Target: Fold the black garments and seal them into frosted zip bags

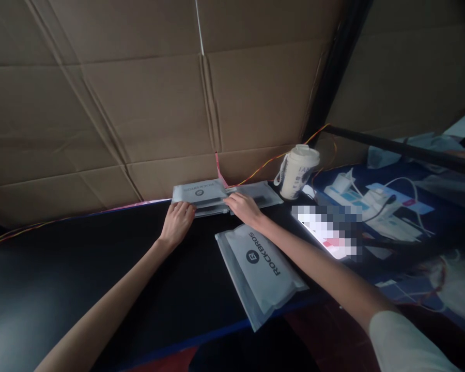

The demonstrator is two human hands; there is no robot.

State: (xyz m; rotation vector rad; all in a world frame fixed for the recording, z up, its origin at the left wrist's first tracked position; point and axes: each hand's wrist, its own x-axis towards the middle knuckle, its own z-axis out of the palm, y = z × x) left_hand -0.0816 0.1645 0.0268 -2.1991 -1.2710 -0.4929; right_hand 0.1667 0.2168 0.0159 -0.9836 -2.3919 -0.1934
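Observation:
At the back edge of the black table [132, 258] lies a frosted zip pouch marked ROCKBROS [199, 191]. My left hand [178, 222] holds its left end with curled fingers, and my right hand [242, 207] grips its right end. Another pouch edge shows beneath it. To the right, partly behind my right hand, is a further frosted pouch [265, 193]. Nearer the front edge a larger-looking ROCKBROS pouch [261, 268] lies slanted, its lower corner past the table edge, below my right forearm.
A white lidded cup [299, 171] stands at the back right, near a lit, blurred-out phone [327, 232]. Farther right are a white power strip [344, 192], cables and plastic bags. Cardboard [139, 103] walls the back, with a yellow-red wire along it.

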